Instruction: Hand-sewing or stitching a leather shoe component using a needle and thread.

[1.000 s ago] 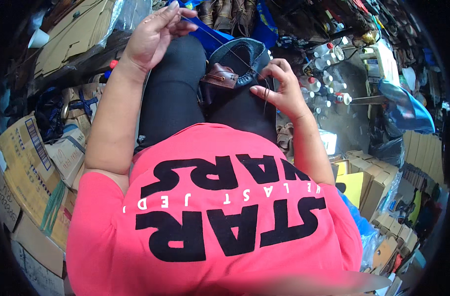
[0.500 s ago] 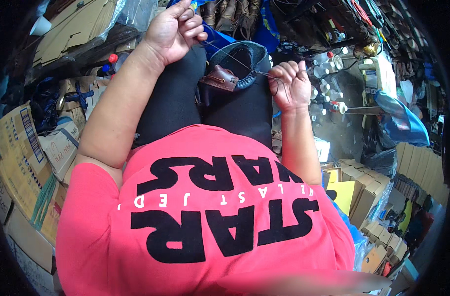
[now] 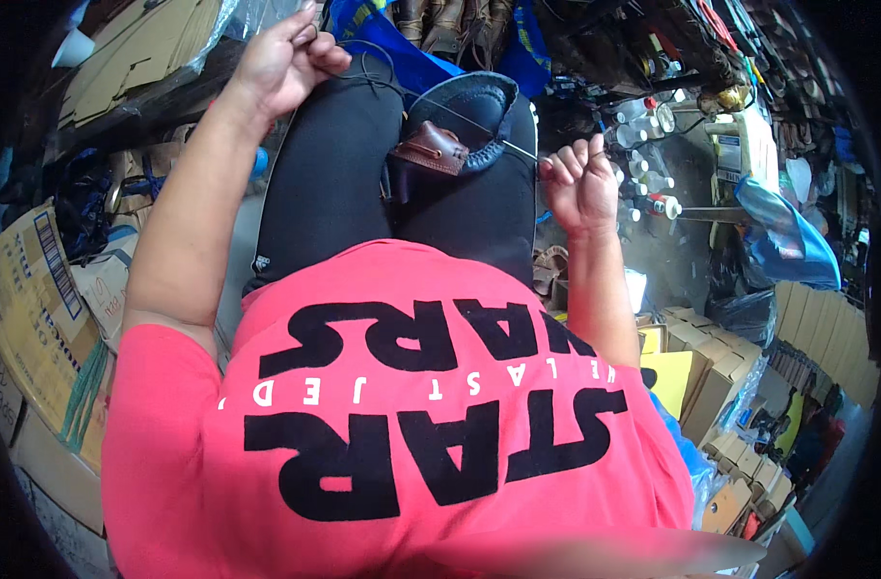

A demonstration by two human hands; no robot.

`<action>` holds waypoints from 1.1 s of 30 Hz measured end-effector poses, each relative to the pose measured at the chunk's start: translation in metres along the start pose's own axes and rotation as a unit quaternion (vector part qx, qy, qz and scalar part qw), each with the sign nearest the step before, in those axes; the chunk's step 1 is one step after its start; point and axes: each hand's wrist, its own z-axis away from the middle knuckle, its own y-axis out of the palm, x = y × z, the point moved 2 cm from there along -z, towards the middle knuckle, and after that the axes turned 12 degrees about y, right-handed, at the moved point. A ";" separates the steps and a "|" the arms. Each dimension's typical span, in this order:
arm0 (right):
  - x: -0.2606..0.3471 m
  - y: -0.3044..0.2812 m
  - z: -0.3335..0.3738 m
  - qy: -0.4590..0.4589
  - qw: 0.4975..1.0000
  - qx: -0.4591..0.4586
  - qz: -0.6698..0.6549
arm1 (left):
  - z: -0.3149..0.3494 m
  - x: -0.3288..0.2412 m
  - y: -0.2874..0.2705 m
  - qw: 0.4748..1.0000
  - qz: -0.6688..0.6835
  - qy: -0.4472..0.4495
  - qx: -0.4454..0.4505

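Note:
A shoe upper [image 3: 484,87] rests on my lap between my thighs, with a dark, gathered lining edge and a brown leather piece [image 3: 431,148] with a lace or cord on its near side. Thread [image 3: 523,151] runs from its edge to my right hand [image 3: 582,188], whose closed fingers pinch it to the right of the shoe. At the upper left, my left hand [image 3: 288,63] is raised with its fingers curled together. A dark, looping thread [image 3: 373,77] leads from the shoe toward that hand. Whether a needle is in either hand cannot be made out.
Several brown leather shoes [image 3: 447,24] sit on a blue bag [image 3: 402,58] just beyond my knees. Plastic bottles [image 3: 643,145] stand on the floor at right. Cardboard [image 3: 35,289] lies at left, and cardboard boxes [image 3: 715,367] are stacked at lower right.
My left hand has moved farther left and slightly up, away from the shoe. My right hand has shifted right and a little nearer me, and the thread between it and the shoe is stretched straighter.

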 end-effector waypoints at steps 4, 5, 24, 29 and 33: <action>0.027 -0.053 0.033 0.047 0.899 -0.149 0.409 | 0.021 -0.046 -0.036 0.958 -0.274 0.040 -0.079; 0.041 -0.064 0.041 0.046 0.799 -0.182 0.571 | 0.026 -0.054 -0.045 0.894 -0.427 0.129 -0.040; -0.005 0.058 -0.025 -0.153 0.772 -0.066 0.613 | 0.072 0.061 0.079 0.703 -0.565 0.209 0.378; -0.011 0.089 -0.001 -0.203 0.710 -0.090 0.668 | 0.045 0.049 0.080 0.728 -0.541 0.295 0.301; -0.018 0.087 0.008 -0.021 0.712 -0.042 0.700 | 0.019 0.073 0.095 0.751 -0.512 0.236 0.345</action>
